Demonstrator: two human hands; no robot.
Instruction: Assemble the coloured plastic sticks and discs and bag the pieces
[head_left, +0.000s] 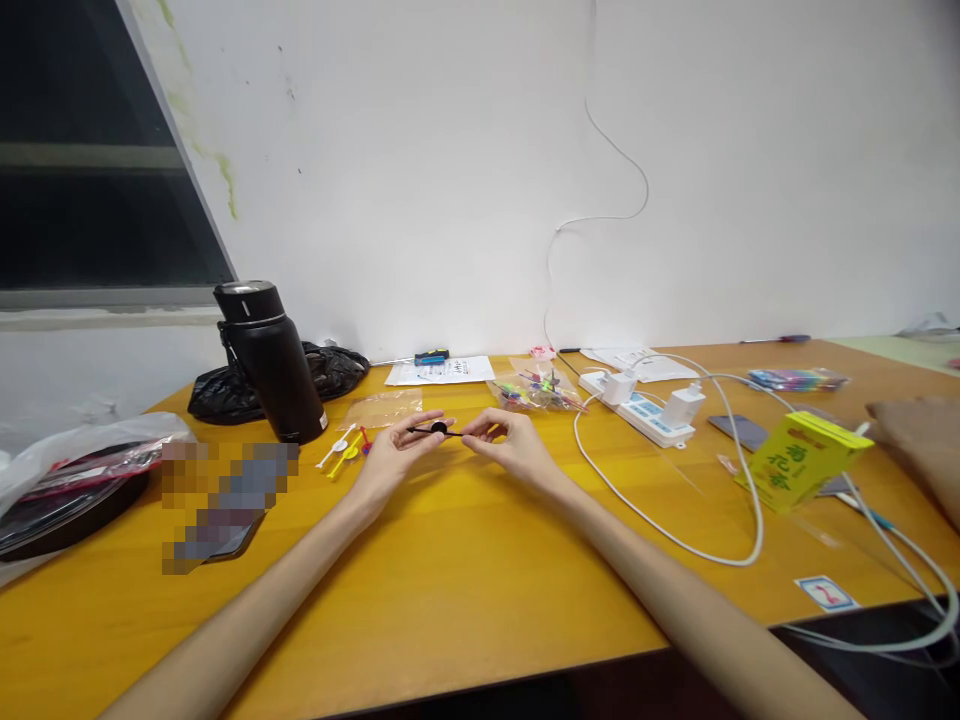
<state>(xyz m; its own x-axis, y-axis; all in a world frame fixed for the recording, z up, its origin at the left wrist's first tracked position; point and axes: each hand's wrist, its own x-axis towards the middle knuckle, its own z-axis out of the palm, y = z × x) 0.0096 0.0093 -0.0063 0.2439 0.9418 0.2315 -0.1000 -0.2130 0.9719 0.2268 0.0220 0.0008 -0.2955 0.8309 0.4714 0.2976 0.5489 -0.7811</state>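
Observation:
Between my two hands is a small black plastic spinner arrow (439, 428) with a round disc at its middle. My left hand (399, 452) pinches it near the disc, the arrow tip pointing left past the fingers. The thumb and fingertips of my right hand (512, 447) are closed on the other end of its thin shaft. Just left of my left hand lie a white spinner arrow (337, 446) and a yellow spinner arrow (345, 458), with a red and blue piece (365, 443) partly hidden by the hand. A clear plastic bag (381, 408) lies flat behind them.
A black bottle (266, 365) and a phone (232, 540) stand and lie left. Beyond my right hand are a bag of coloured pieces (536, 387) and a power strip (652, 422) with a looping white cable (675, 548). A yellow box (802, 460) sits near another person's arm (919, 440).

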